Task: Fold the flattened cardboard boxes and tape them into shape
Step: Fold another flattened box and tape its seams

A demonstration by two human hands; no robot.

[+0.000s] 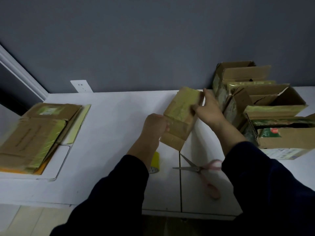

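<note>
On the white worktop (110,133) we list:
- one small taped cardboard box (180,116), tilted, gripped at its near left edge by our left hand (156,124) and held at its right side by our right hand (208,108)
- flattened boxes (34,132), stacked, far left
- open folded boxes (265,99), right
- yellow tape roll (155,161)
- pink-handled scissors (197,168), blades apart

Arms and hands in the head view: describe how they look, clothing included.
The left sleeve and right sleeve are long, loose and dark navy, plain with no markings, ending partway up the forearms. The left hand and right hand are bare: no gloves, rings or watch show.
</note>
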